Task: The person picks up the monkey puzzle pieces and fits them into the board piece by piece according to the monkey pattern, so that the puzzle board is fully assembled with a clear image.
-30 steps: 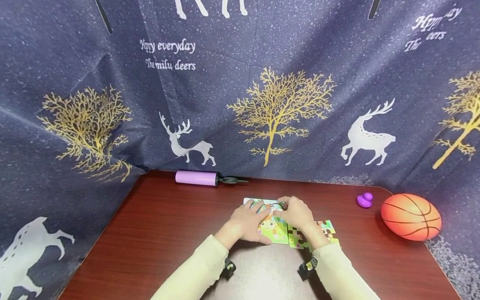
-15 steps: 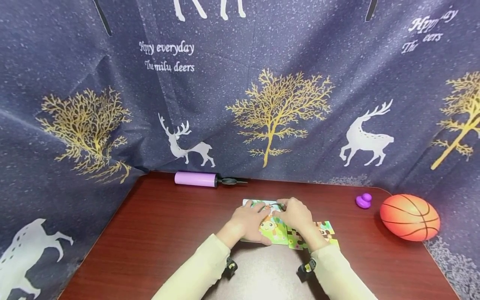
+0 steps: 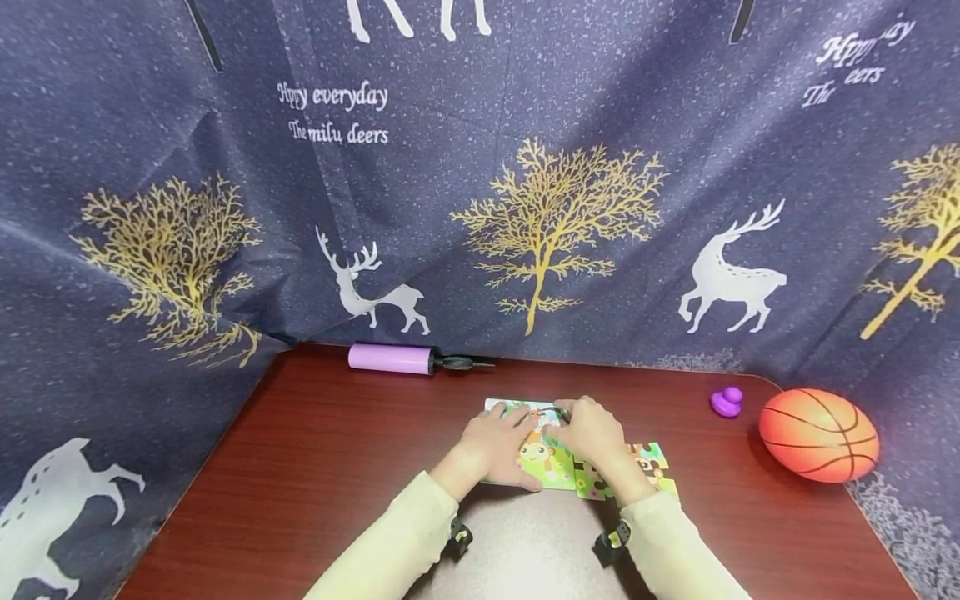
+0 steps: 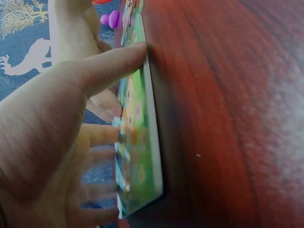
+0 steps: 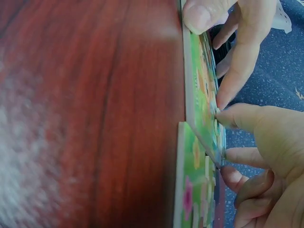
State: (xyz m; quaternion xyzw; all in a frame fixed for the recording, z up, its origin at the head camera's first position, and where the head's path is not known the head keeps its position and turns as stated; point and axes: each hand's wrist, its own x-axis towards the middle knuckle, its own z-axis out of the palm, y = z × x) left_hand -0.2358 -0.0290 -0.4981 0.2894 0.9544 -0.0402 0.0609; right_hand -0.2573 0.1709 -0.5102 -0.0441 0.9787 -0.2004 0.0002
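Observation:
A jigsaw puzzle (image 3: 551, 465) with a cartoon monkey lies in its flat board on the brown table. My left hand (image 3: 495, 446) rests across its left part with fingers spread; the thumb (image 4: 135, 53) touches the near edge in the left wrist view. At the upper right corner, my right hand (image 3: 592, 427) pinches the puzzle between thumb and bent fingers; the right wrist view shows the thumb (image 5: 235, 116) on its face. Whether a single piece sits in that pinch is hidden. A second puzzle (image 3: 651, 457), with visible gaps, touches the first on the right, partly under my right forearm.
A purple hand pump (image 3: 392, 358) lies along the back edge. Right of the puzzles stand a purple rubber duck (image 3: 727, 402) and an orange basketball (image 3: 819, 435). A dark blue cloth (image 3: 420, 183) with deer and trees hangs behind the table (image 3: 300, 483).
Both hands stay on the puzzle in nearly the same place. The view shifts very slightly; nothing else visibly moves.

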